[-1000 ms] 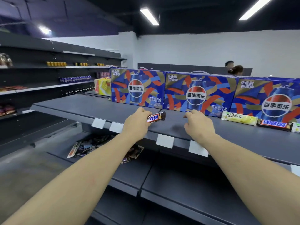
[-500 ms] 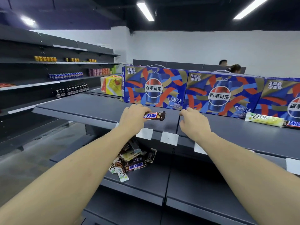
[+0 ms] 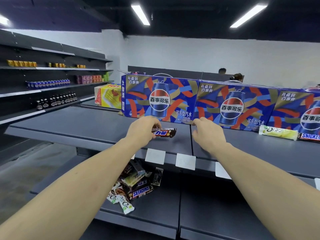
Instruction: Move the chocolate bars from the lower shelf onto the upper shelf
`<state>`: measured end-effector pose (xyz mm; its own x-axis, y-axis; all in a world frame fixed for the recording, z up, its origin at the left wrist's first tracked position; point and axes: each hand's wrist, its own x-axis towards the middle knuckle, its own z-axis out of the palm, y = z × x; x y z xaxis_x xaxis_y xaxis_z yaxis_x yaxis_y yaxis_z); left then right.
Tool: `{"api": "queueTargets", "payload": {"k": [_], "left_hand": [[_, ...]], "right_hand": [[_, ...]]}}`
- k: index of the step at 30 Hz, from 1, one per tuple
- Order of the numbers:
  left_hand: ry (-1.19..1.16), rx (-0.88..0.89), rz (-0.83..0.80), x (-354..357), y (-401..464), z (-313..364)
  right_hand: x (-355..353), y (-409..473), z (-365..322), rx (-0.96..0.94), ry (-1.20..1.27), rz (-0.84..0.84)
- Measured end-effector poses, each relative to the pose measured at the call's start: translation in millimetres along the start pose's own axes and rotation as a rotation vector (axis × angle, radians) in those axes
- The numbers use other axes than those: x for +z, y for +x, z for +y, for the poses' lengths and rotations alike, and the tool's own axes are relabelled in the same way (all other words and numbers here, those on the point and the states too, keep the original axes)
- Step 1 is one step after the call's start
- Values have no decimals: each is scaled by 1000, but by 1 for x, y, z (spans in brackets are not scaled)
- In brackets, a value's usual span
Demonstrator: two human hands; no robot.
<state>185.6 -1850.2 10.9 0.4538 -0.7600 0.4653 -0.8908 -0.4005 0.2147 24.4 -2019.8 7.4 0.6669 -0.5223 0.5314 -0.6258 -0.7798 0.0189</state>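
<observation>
My left hand grips one end of a brown Snickers bar just above the grey upper shelf, in front of the Pepsi boxes. My right hand hovers over the same shelf a little to the right, fingers curled and holding nothing. A pile of several chocolate bars lies on the lower shelf, partly hidden by the upper shelf's edge. Further right on the upper shelf lie a pale yellow bar and another Snickers bar.
Three blue Pepsi cartons stand along the back of the upper shelf, with a yellow box behind them at the left. White price tags hang on the shelf edge. Stocked shelves line the left wall. Two people stand far behind.
The view has swung left and closer, bringing the pile on the lower shelf into sight. My left hand has kept the Snickers bar and lowered it toward the upper shelf.
</observation>
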Motion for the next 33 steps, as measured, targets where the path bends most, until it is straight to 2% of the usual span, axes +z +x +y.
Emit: {"api": "queueTargets", "payload": {"k": [9,15,26,33], "left_hand": [[99,-21,-24,24,44,-7],[112,-13,-29,45,76,-21],[46,100,-51,75,131,-38],[12,91,-27,84,150,-46]], "right_hand": [[25,34,20,1,-22,-7],[36,51,32,66,-42,-25],[53,78,31,157,-46,-10],[58,85,38,206,-82,2]]}}
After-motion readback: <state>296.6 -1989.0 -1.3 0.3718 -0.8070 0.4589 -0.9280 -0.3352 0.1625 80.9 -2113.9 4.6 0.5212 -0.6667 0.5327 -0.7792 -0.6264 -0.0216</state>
